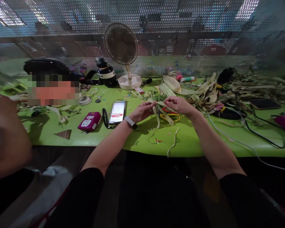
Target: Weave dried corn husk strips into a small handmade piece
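Observation:
Both my hands are raised over the green table, pinching a pale corn husk strip [157, 117] that bends between them and hangs down. My left hand [142, 111], with a watch on its wrist, is closed on the strip's left part. My right hand [177, 104] is closed on its right part, fingertips close to the left ones. Below and behind the hands lie scissors [176, 119] with yellow handles, partly covered by husk; something red shows beside them. A thin loose husk strip [173, 143] lies near the table's front edge.
A pile of corn husks [192, 90] spreads behind and right, with a glue stick [187, 79]. A fan [130, 82] and black bottle [106, 74] stand at the back. Left are a phone [117, 111] and magenta box [89, 121]. A white cable [230, 139] crosses right. A co-worker's arm [10, 136] is far left.

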Action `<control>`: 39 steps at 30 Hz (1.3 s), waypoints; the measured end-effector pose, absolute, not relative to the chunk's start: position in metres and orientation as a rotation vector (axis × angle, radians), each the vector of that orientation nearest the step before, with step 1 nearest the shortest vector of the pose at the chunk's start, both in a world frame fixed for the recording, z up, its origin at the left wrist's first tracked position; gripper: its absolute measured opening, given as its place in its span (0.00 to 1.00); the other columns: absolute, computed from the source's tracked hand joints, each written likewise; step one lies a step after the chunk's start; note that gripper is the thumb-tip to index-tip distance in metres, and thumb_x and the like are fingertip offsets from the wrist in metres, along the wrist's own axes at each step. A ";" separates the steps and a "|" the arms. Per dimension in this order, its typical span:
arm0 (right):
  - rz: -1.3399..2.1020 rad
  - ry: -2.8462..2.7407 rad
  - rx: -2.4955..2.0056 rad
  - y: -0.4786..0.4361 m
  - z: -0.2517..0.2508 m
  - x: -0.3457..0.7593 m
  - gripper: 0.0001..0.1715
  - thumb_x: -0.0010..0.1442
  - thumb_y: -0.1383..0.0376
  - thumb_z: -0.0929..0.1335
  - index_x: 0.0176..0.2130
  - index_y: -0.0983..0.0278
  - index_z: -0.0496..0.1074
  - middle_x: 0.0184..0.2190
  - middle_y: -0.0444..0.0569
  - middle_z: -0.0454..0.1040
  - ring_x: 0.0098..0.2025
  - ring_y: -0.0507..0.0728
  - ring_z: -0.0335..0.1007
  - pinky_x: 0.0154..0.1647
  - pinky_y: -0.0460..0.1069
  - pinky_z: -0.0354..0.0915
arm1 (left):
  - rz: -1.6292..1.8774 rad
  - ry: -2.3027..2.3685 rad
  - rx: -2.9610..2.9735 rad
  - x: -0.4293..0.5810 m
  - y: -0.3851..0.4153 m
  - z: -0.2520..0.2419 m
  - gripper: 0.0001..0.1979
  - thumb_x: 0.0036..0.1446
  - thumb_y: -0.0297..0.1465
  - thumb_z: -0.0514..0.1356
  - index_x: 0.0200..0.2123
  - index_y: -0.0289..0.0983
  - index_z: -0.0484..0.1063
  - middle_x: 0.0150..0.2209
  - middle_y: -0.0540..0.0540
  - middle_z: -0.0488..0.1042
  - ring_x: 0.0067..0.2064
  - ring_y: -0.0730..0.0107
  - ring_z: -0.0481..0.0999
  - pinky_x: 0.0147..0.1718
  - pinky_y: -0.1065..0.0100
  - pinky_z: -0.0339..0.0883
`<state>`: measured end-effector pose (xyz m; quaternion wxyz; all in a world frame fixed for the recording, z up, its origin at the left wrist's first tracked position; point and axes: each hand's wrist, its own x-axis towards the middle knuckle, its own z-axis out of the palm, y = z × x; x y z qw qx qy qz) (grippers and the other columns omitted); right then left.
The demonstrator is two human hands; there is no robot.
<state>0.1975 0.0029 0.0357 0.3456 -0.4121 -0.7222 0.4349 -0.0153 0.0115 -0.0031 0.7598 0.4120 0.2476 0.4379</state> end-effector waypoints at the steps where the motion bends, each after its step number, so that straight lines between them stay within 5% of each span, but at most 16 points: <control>1: 1.166 -1.902 -1.062 0.003 0.036 0.198 0.32 0.47 0.38 0.71 0.29 0.65 0.69 0.20 0.40 0.62 0.23 0.48 0.53 0.23 0.46 0.48 | 0.958 0.560 0.867 -0.017 0.012 -0.001 0.06 0.49 0.24 0.68 0.33 0.33 0.78 0.26 0.51 0.76 0.27 0.80 0.74 0.33 0.74 0.69; 11: 1.214 -1.902 -1.132 0.002 0.038 0.204 0.29 0.49 0.42 0.72 0.24 0.65 0.71 0.18 0.40 0.62 0.21 0.47 0.51 0.23 0.47 0.47 | 0.895 0.725 0.930 -0.020 0.018 0.000 0.05 0.49 0.27 0.68 0.30 0.32 0.77 0.25 0.49 0.76 0.24 0.81 0.70 0.23 0.77 0.61; 17: 1.445 -1.826 -1.179 0.006 0.032 0.202 0.33 0.52 0.39 0.68 0.26 0.66 0.77 0.24 0.48 0.75 0.27 0.51 0.66 0.31 0.48 0.60 | 0.749 0.677 1.348 -0.016 0.006 0.000 0.15 0.41 0.36 0.73 0.22 0.32 0.74 0.21 0.52 0.70 0.24 0.82 0.64 0.25 0.75 0.55; 19: 1.450 -1.759 -1.212 0.004 0.026 0.190 0.32 0.52 0.40 0.68 0.20 0.66 0.74 0.19 0.46 0.71 0.24 0.50 0.63 0.30 0.48 0.59 | 0.711 0.687 1.462 -0.015 0.002 0.002 0.16 0.43 0.39 0.72 0.22 0.31 0.74 0.20 0.52 0.68 0.23 0.83 0.61 0.23 0.74 0.51; 21: 1.422 -1.613 -1.220 0.001 0.020 0.177 0.32 0.47 0.41 0.72 0.17 0.65 0.69 0.15 0.42 0.65 0.20 0.47 0.55 0.25 0.47 0.55 | 0.709 0.695 1.518 -0.014 -0.001 0.004 0.17 0.44 0.40 0.71 0.21 0.31 0.73 0.19 0.53 0.67 0.22 0.83 0.59 0.23 0.74 0.49; 25: 1.492 -1.306 -1.099 -0.002 0.011 0.164 0.28 0.34 0.47 0.79 0.24 0.64 0.71 0.19 0.40 0.68 0.22 0.48 0.60 0.25 0.46 0.58 | 0.705 0.697 1.538 -0.010 -0.002 0.004 0.17 0.43 0.41 0.71 0.21 0.32 0.74 0.20 0.52 0.68 0.23 0.82 0.60 0.23 0.73 0.49; 31: 1.560 -1.216 -1.093 -0.002 0.010 0.163 0.26 0.29 0.54 0.81 0.23 0.65 0.71 0.18 0.41 0.70 0.22 0.48 0.62 0.23 0.45 0.59 | 0.669 0.661 1.514 -0.002 -0.005 -0.002 0.17 0.41 0.41 0.72 0.20 0.32 0.74 0.19 0.52 0.68 0.23 0.81 0.61 0.25 0.73 0.54; 39: 1.364 -1.355 -1.142 -0.006 0.013 0.156 0.34 0.28 0.42 0.78 0.23 0.64 0.69 0.18 0.40 0.66 0.22 0.47 0.57 0.23 0.46 0.55 | 0.614 0.669 1.486 -0.006 -0.001 -0.010 0.15 0.42 0.38 0.72 0.19 0.32 0.75 0.19 0.50 0.70 0.23 0.80 0.63 0.24 0.73 0.55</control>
